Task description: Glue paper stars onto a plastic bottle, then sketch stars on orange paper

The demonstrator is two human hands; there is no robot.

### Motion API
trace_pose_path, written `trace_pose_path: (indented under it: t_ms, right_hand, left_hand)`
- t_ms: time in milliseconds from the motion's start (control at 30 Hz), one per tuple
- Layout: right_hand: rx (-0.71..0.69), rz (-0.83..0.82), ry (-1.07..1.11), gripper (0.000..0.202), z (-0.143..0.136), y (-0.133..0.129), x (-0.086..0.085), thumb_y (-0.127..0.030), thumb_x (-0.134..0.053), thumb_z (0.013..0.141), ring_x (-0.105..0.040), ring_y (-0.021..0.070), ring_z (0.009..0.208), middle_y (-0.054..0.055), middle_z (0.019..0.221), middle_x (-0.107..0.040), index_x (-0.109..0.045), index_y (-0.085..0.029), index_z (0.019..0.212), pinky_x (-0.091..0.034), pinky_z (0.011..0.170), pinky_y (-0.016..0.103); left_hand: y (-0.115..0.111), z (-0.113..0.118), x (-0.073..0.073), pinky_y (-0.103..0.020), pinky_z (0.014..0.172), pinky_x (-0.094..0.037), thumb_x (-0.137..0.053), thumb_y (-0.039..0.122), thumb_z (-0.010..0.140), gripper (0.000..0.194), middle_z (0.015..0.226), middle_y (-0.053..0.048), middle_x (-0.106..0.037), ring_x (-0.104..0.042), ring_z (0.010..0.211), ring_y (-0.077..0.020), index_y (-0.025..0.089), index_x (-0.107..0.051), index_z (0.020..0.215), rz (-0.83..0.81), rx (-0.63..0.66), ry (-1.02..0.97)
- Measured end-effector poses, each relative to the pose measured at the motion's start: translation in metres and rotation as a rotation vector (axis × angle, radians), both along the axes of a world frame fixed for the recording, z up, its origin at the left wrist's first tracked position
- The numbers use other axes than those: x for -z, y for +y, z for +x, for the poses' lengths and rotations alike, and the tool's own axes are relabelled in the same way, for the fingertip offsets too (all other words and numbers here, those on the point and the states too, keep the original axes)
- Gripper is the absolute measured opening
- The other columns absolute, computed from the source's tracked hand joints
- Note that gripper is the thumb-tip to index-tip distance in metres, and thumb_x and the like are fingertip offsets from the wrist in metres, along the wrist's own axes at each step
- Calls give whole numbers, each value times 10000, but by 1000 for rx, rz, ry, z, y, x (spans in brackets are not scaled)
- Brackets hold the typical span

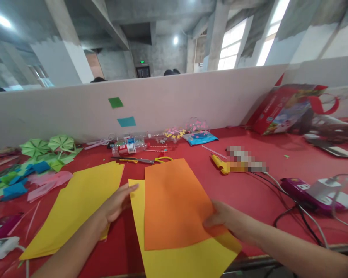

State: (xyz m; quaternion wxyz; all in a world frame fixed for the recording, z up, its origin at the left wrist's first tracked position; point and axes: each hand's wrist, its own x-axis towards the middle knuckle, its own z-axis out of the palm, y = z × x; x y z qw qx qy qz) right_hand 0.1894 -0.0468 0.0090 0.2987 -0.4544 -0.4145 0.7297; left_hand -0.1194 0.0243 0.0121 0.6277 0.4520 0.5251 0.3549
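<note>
An orange paper sheet (176, 204) lies over a larger yellow paper sheet (188, 262), both in front of me at the table's near edge. My right hand (220, 218) pinches the right edge of the orange sheet, its thumb on top and its other fingers hidden behind the paper. At the yellow sheet's upper left corner is my left hand (120, 202), its fingers stretched out and reaching the edge. Beneath my left forearm, a stack of yellow paper (84, 193) rests on the table.
Scissors (145, 160), a plastic bottle (129, 148) and a yellow glue gun (220, 164) lie beyond the sheets. Green and blue paper scraps (16, 191) cover the left side. A purple power strip (303, 195) with cables sits right. A white partition (162, 100) closes the back.
</note>
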Motion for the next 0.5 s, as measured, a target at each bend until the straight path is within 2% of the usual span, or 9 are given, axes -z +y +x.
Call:
trace_pose_path:
  t_ms: [100, 200, 300, 400, 500]
  right_hand:
    - [-57, 67, -104, 429, 4, 9, 3, -294, -726, 643, -670, 269, 1030, 83, 1072, -726, -690, -164, 1050, -506, 921, 370]
    - [20, 147, -208, 415, 7, 22, 10, -344, -672, 688, -677, 274, 1004, 80, 1037, -733, -678, -156, 1058, -510, 901, 379]
    - [30, 182, -238, 490, 8, 28, 12, -213, -640, 615, -684, 273, 967, 68, 1024, -733, -643, -160, 1102, -518, 865, 368]
    - [-22, 242, -314, 613, 12, 28, 8, -114, -587, 553, -629, 275, 1084, 74, 1160, -686, -606, -174, 1163, -484, 920, 354]
    - [-80, 315, -415, 741, 17, 26, 6, -85, -558, 525, -547, 279, 1198, 79, 1285, -614, -546, -188, 1258, -438, 975, 355]
  left_hand:
    - [3, 12, 12, -428, 915, -502, -801, 265, 622, 589, 1176, -103, -701, -632, 1116, -328, 230, -595, 1172, 86, -76, 70]
    - [5, 22, 17, -420, 869, -521, -767, 160, 603, 594, 1179, -95, -698, -650, 1080, -324, 232, -584, 1164, 133, -105, 92]
    - [6, 24, 15, -404, 876, -520, -739, 187, 616, 505, 1183, -99, -698, -663, 1057, -312, 206, -608, 1103, 136, -98, 52]
    - [8, 23, 13, -400, 911, -503, -715, 313, 671, 393, 1177, -106, -701, -655, 1082, -301, 186, -635, 1034, 115, -107, 8]
    - [12, 22, 14, -422, 876, -514, -683, 445, 717, 354, 1073, -138, -733, -677, 1031, -317, 169, -658, 937, 68, -130, 4]
